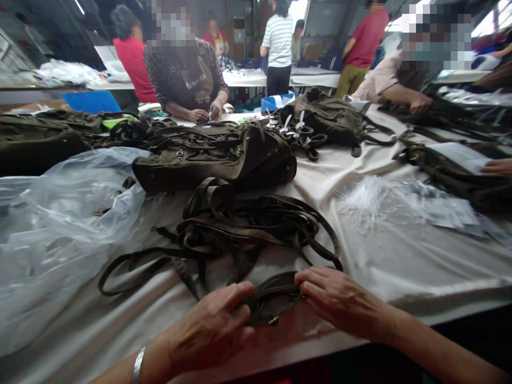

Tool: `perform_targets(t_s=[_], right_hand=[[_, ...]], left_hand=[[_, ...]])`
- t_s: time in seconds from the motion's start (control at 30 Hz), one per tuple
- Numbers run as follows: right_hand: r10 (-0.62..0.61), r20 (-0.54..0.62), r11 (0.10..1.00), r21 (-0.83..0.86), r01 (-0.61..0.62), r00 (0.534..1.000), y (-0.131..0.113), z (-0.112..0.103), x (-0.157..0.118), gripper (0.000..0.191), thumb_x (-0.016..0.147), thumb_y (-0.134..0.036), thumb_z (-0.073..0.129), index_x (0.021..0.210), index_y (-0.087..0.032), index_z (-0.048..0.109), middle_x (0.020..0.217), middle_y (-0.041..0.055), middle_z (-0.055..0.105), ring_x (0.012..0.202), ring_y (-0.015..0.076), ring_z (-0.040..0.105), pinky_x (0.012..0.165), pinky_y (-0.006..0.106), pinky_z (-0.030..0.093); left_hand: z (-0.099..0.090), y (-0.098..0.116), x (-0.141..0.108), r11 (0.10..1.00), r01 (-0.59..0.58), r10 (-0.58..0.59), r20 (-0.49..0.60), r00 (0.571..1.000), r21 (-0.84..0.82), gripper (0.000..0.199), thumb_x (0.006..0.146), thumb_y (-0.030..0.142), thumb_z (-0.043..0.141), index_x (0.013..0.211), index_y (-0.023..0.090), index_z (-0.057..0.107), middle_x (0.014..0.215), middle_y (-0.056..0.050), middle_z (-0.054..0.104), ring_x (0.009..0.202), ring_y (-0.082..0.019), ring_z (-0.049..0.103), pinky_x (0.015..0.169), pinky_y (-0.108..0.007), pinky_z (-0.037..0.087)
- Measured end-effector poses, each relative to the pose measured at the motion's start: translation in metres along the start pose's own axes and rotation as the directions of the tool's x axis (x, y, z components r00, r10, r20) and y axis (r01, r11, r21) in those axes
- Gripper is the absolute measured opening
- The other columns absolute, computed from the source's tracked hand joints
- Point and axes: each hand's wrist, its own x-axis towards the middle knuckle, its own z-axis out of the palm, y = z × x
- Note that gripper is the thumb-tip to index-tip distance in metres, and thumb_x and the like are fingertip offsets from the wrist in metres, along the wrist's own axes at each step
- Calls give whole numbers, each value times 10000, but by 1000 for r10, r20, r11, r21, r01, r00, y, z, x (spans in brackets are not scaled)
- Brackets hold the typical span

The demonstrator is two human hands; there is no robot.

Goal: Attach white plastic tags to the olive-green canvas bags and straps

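Between my two hands, close to the table's front edge, lies a dark olive fabric strap (pixel 276 290) folded in several layers, with a small brass-coloured metal fitting (pixel 273 320) at its lower side. My left hand (pixel 218 322) is closed around the strap's left end; a silver bangle circles that wrist. The fingers of my right hand (pixel 332 293) pinch its right end. Just beyond, a tangled heap of matching straps (pixel 248 226) spreads over the cloth. Behind the heap sits a dark olive bag (pixel 212 160) with brass studs, lying on its side.
Clear plastic bags (pixel 80 202) cover the left side. White tag strings (pixel 366 200) and small clear packets (pixel 436 205) lie to the right. More olive bags (pixel 324 114) stand farther back, near a blue box (pixel 276 101). Co-workers (pixel 188 80) are across the pale cloth-covered table (pixel 384 266).
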Motion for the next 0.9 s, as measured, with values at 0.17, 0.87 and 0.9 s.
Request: perform_targets(t_s=[0.17, 0.87, 0.9], right_hand=[[31, -56, 999, 22, -30, 998, -8, 7, -11, 158, 921, -93, 482, 942, -185, 609, 975, 75, 664, 940, 194, 630, 849, 312, 511], [135, -142, 984, 136, -115, 981, -12, 24, -17, 117, 893, -95, 487, 910, -193, 549, 898, 65, 623, 848, 192, 615, 785, 315, 521], [165, -144, 978, 155, -143, 976, -12, 25, -18, 117, 889, -98, 488, 925, -193, 544, 904, 66, 624, 841, 194, 617, 772, 315, 525]], left_hand=[[8, -4, -6, 997, 79, -77, -59, 995, 27, 50, 951, 199, 536, 922, 169, 564, 1239, -141, 547, 1059, -268, 582, 907, -436, 561], [15, -15, 5, 988, 107, -105, 26, 994, -113, 113, 973, 168, 510, 861, 181, 502, 935, -58, 572, 838, -200, 526, 716, -343, 486], [15, -14, 6, 987, 123, -120, 33, 992, -99, 110, 969, 172, 509, 860, 183, 499, 921, -58, 567, 828, -202, 526, 705, -342, 486]])
